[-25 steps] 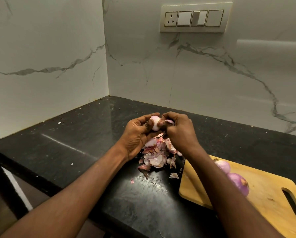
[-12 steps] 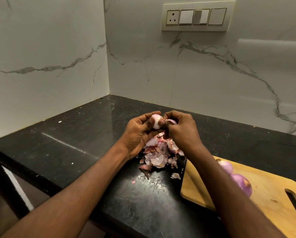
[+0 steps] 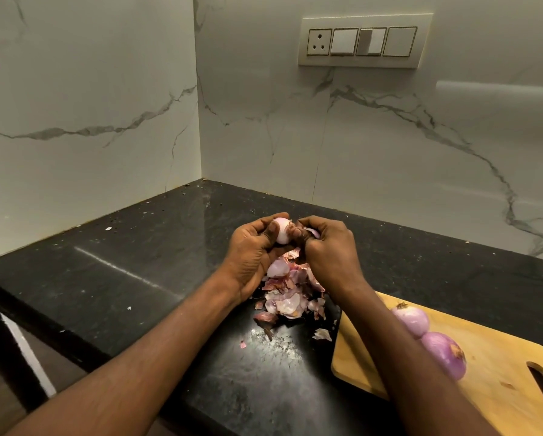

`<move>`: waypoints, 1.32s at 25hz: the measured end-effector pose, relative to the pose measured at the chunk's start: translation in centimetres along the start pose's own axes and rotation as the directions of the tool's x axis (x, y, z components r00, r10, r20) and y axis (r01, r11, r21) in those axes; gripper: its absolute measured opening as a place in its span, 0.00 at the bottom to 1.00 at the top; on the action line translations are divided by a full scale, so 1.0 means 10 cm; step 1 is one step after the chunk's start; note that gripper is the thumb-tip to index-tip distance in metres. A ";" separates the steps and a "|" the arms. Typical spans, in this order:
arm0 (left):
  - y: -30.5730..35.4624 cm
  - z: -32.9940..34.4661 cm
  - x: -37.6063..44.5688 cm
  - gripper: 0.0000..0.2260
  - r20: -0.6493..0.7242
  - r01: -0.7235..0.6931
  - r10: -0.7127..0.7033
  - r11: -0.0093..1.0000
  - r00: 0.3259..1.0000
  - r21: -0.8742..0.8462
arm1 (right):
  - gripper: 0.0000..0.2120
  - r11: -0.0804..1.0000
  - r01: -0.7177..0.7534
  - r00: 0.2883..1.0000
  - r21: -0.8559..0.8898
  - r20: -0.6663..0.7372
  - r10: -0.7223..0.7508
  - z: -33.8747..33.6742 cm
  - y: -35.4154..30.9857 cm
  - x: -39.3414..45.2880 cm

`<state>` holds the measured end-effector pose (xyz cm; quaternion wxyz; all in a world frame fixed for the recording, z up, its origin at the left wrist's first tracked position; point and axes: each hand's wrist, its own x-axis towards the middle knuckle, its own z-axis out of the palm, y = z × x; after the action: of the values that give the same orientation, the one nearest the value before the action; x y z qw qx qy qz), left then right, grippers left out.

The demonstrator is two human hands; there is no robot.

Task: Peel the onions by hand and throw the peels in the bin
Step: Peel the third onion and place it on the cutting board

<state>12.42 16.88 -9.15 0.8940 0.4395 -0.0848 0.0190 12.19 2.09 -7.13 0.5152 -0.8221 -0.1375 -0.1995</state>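
Note:
My left hand [image 3: 253, 250] grips a small pale onion [image 3: 281, 231] above the black counter. My right hand [image 3: 328, 248] touches the onion from the right, its fingers pinching a strip of pink peel [image 3: 313, 231] that still hangs at the onion. Directly below both hands lies a heap of pink and brown onion peels [image 3: 287, 294] on the counter. Two peeled purple onions [image 3: 414, 320] [image 3: 445, 354] rest on a wooden cutting board [image 3: 496, 372] at the right, partly behind my right forearm. No bin shows in view.
The black granite counter [image 3: 131, 265] runs into a corner of white marble walls. A switch panel with a socket [image 3: 363, 41] sits on the back wall. Small peel flakes [image 3: 322, 334] lie near the board's left edge. The counter's front edge drops off at the lower left.
My hands stay at the onion over the peel heap with only small finger shifts. The view has tilted slightly.

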 end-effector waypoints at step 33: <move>0.03 -0.03 0.04 0.11 -0.066 -0.023 0.021 0.999 0.998 -0.030 | 0.09 0.975 0.166 0.978 -0.151 -0.099 -0.182 0.22 -0.21 -0.16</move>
<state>12.81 17.27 -9.03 0.9027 0.4240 -0.0605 0.0421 10.29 4.94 -7.08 0.4431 -0.8287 -0.1654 -0.2993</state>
